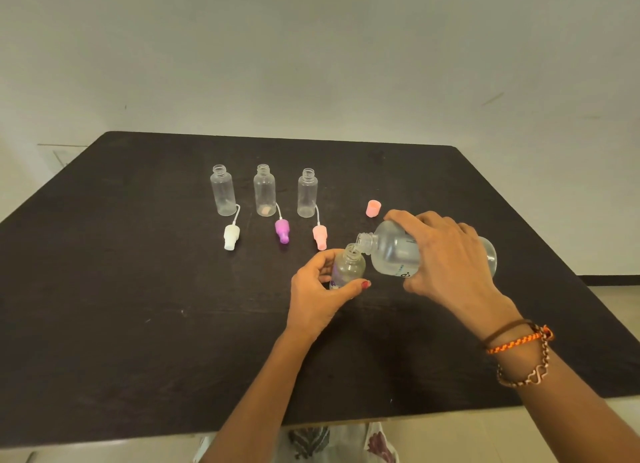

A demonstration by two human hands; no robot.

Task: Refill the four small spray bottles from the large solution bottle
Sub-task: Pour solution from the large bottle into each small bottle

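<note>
My right hand [446, 258] grips the large clear solution bottle [394, 251], tipped on its side with its open mouth at the neck of a small bottle [348, 267]. My left hand [322, 289] holds that small bottle, tilted toward the large one. Three more small clear bottles stand open in a row behind: left [222, 190], middle [264, 190], right [307, 193]. In front of them lie their spray heads: white [231, 236], purple [282, 230] and pink [320, 236], each with a thin dip tube.
A pink cap [373, 208] stands on the black table [138, 289] just behind my right hand. A pale wall rises beyond the table's far edge. The table's near edge runs across the bottom of the view.
</note>
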